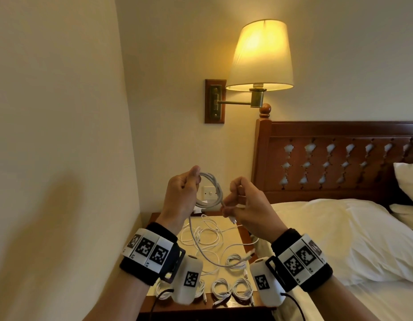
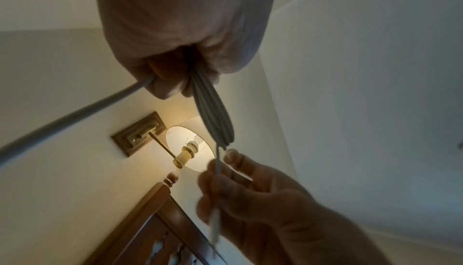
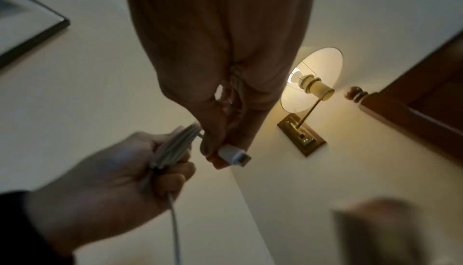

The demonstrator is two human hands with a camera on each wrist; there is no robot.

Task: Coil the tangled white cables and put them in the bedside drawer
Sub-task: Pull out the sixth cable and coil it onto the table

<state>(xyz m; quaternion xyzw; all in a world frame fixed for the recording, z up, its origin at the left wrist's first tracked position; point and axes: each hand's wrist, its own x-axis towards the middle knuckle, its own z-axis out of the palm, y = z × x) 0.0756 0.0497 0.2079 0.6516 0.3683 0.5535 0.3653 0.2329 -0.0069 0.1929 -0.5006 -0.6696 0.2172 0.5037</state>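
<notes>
Above the bedside table [image 1: 224, 308] my left hand [image 1: 181, 193] grips a coil of white cable [image 1: 212, 188], several loops bunched in its fist [image 2: 213, 116]. My right hand [image 1: 241, 205] pinches that cable's free end, and its white plug [image 3: 231, 155] sticks out past the fingers. A loose strand hangs from the left fist down to the table. A tangle of white cables [image 1: 201, 237] lies on the tabletop below the hands. Several small coiled cables [image 1: 232, 289] lie along its front edge. No drawer shows in any view.
A lit wall lamp [image 1: 261, 56] hangs above the table on a brass arm. The wooden headboard [image 1: 339, 163] and the bed with white pillows [image 1: 339, 239] stand close on the right. A wall [image 1: 62, 135] runs along the left, with a switch plate [image 1: 209, 193] behind the hands.
</notes>
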